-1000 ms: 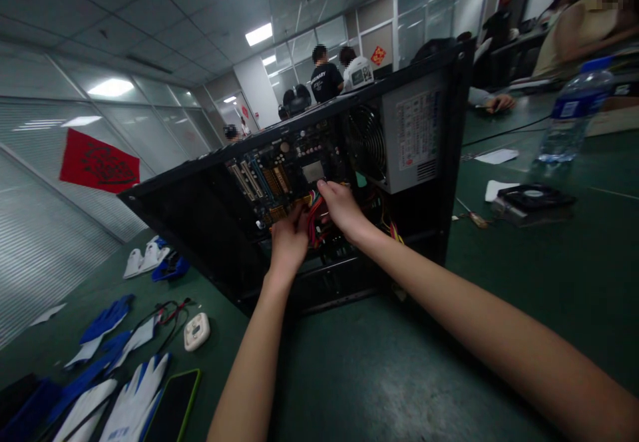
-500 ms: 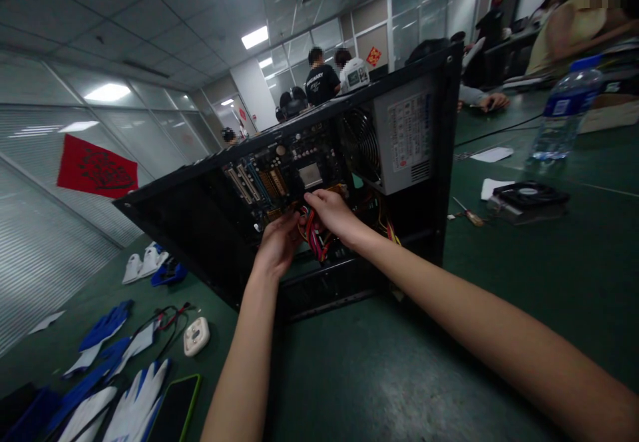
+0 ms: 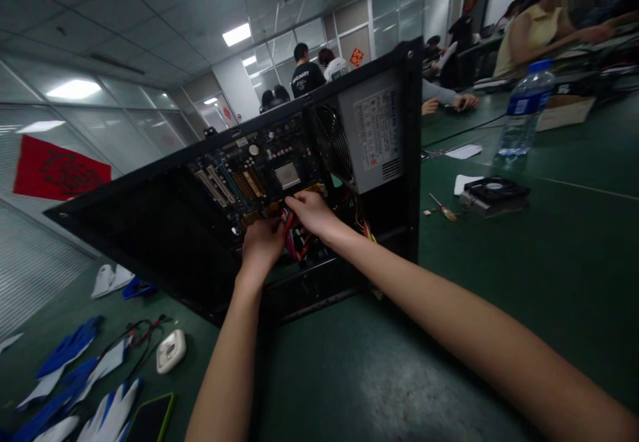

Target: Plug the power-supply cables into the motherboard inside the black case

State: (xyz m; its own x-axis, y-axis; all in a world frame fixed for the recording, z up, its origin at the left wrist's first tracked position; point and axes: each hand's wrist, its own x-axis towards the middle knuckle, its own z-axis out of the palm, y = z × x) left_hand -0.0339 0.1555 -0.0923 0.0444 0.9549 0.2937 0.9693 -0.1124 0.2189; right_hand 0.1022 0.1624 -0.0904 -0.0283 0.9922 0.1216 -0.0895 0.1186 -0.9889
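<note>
Multicoloured wires of the cable bundle [image 3: 294, 239] hang lower against the motherboard [image 3: 265, 174] than a second ago, and the view swings right, so everything sits further left. Thumb and fingers of the right hand [image 3: 314, 214] appear pinched together on the bundle's top; the left hand [image 3: 262, 242] curls in at its left side, fingertips lost in shadow, so I cannot tell whether they grip. Both hands stay inside the computer case [image 3: 319, 289], which stands tilted on the desk [image 3: 329, 362], inward from its left edge, where gloves [image 3: 114, 409] lie. Handling of the wires looks unfinished.
</note>
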